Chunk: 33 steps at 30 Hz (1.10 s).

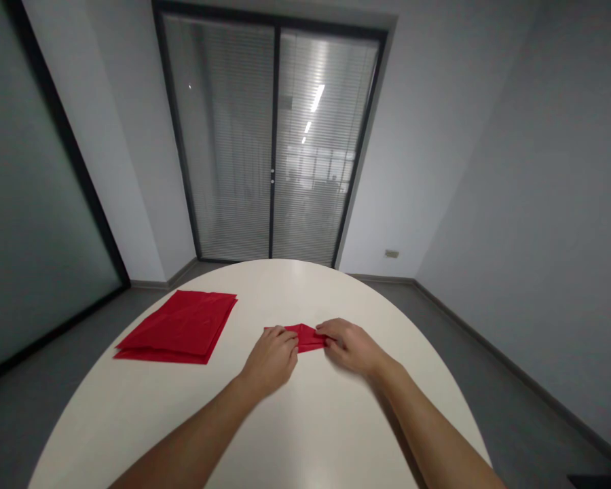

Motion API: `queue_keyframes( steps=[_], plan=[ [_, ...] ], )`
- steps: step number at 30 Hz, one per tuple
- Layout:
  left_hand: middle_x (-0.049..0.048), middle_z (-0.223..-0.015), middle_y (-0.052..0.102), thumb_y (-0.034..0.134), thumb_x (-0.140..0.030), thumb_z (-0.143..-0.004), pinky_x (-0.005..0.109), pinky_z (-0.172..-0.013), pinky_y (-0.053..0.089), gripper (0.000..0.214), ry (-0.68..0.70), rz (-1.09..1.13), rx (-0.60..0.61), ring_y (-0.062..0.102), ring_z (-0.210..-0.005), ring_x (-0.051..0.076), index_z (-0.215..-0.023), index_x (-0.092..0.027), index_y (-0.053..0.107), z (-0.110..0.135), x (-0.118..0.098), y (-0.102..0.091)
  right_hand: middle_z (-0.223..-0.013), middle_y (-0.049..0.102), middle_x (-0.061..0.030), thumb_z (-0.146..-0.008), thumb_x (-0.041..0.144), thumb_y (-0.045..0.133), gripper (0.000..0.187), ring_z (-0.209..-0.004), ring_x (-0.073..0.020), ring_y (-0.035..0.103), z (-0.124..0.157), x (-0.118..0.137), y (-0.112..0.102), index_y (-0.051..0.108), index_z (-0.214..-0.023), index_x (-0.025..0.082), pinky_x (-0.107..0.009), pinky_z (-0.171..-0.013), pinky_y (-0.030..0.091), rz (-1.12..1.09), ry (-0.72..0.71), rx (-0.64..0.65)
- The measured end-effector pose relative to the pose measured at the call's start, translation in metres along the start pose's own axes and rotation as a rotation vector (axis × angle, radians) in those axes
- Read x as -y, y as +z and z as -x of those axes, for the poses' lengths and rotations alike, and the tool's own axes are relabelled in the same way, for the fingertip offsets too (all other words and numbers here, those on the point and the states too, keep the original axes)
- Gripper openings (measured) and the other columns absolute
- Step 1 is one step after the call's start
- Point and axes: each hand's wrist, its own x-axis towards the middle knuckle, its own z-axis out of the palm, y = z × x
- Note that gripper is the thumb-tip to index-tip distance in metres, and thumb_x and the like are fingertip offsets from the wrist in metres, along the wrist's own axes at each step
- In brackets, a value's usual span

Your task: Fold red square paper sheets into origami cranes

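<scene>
A small folded red sheet (308, 337), thin and creased, lies on the white table between my two hands; I cannot tell whether it is paper or plastic. Over its left end rests my left hand (272, 356), fingers curled and pressing it down. My right hand (351, 345) pinches the right end between thumb and fingers. Both ends of the sheet are partly hidden under the fingers. To the left lies a pile of larger flat red sheets (180, 322), apart from my hands, its edges slightly offset.
The round white table (305, 421) fills the lower middle, its curved far edge near a glass door (272, 149) with blinds. A frosted glass panel (35, 204) stands at the left. Grey walls and a wall socket (392, 253) are beyond the table at the right.
</scene>
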Motion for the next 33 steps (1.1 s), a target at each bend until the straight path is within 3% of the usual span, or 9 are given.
queue_keyframes(
  steps=[8,12,15,19,23,27,33],
  plan=[
    [0.0101,-0.125,0.07,0.041,-0.02,-0.099,0.047,-0.106,0.039,0.034,-0.073,0.0,0.046,0.061,-0.115,0.026,-0.117,-0.015,0.069,-0.002,-0.002,0.004,-0.095,0.077,-0.0046,-0.082,0.013,0.053,0.028,-0.09,-0.0208,0.067,-0.007,0.022,0.005,0.076,-0.094,0.022,-0.03,-0.086,0.049,0.005,-0.081,0.112],
    [0.0128,-0.134,0.062,0.04,-0.026,-0.101,0.046,-0.103,0.042,0.036,-0.139,-0.013,0.034,0.055,-0.122,0.027,-0.121,-0.016,0.068,-0.001,0.001,0.008,-0.094,0.077,-0.0034,-0.079,0.011,0.055,0.03,-0.088,-0.0199,0.068,-0.008,0.028,0.007,0.078,-0.094,0.023,-0.029,-0.085,0.049,-0.081,-0.13,0.144],
    [0.0109,-0.129,0.062,0.046,-0.027,-0.099,0.042,-0.099,0.045,0.033,-0.164,0.019,0.04,0.054,-0.119,0.027,-0.123,-0.021,0.068,-0.001,0.003,0.008,-0.096,0.077,-0.0019,-0.077,0.009,0.054,0.036,-0.085,-0.0183,0.069,-0.008,0.03,0.011,0.077,-0.099,0.024,-0.028,-0.084,0.051,-0.161,-0.152,0.161],
    [0.0097,-0.119,0.064,0.051,-0.025,-0.096,0.04,-0.097,0.046,0.032,-0.172,0.074,0.055,0.055,-0.112,0.026,-0.123,-0.022,0.067,-0.001,0.005,0.01,-0.117,0.073,-0.0053,-0.073,0.007,0.056,0.051,-0.107,-0.0215,0.066,-0.006,0.025,0.014,0.07,-0.119,0.023,-0.034,-0.099,0.049,-0.192,-0.137,0.078],
    [0.0067,-0.118,0.069,0.054,-0.022,-0.095,0.039,-0.098,0.045,0.027,-0.131,0.148,0.056,0.058,-0.11,0.024,-0.118,-0.022,0.07,-0.002,0.007,0.011,-0.13,0.067,-0.0078,-0.074,0.008,0.057,0.055,-0.123,-0.0245,0.06,-0.004,0.015,0.017,0.066,-0.126,0.023,-0.04,-0.109,0.044,-0.156,-0.113,0.046],
    [0.0034,-0.117,0.072,0.059,-0.017,-0.093,0.039,-0.096,0.047,0.023,-0.085,0.191,0.061,0.059,-0.108,0.024,-0.11,-0.023,0.073,-0.005,0.007,0.01,-0.123,0.071,-0.0057,-0.079,0.011,0.058,0.046,-0.114,-0.0235,0.065,-0.003,0.009,0.02,0.068,-0.122,0.025,-0.039,-0.104,0.048,-0.157,-0.105,0.059],
    [0.0034,-0.098,0.076,0.056,-0.009,-0.092,0.035,-0.087,0.048,0.023,-0.042,0.156,0.079,0.062,-0.096,0.022,-0.098,-0.022,0.074,-0.007,0.005,0.003,-0.119,0.073,-0.0056,-0.085,0.021,0.064,0.026,-0.111,-0.0238,0.066,-0.004,0.007,0.02,0.074,-0.109,0.025,-0.038,-0.101,0.048,-0.144,-0.091,0.086]
  ],
)
